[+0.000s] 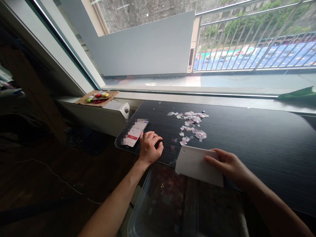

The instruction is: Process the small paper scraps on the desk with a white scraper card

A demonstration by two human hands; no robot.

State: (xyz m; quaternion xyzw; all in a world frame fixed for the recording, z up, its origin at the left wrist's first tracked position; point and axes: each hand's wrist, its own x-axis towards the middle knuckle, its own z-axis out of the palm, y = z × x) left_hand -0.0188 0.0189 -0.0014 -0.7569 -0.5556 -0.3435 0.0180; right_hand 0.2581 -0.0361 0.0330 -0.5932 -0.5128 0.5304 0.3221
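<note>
My right hand (227, 163) grips a flat white plastic panel (197, 163) by its far right part, thumb on top. The panel is tilted over the front edge of the black table (251, 138). Beyond it lies a loose spread of small white and pinkish paper scraps (194, 117), several of them overlapping. My left hand (150, 147) rests at the table's front edge, fingers bent and thumb apart, with nothing visible in it. Beside its fingers lies a phone (137, 131) with a lit screen. A few clear scraps (172, 148) lie between the hands.
Below the table's front edge stands a clear plastic bin (142, 204) with small scraps inside. A white radiator (118, 107) adjoins the left side, with cardboard (112, 95) bearing colourful items. Green material (297, 95) lies on the sill at right. A white cable (59, 177) runs across the floor.
</note>
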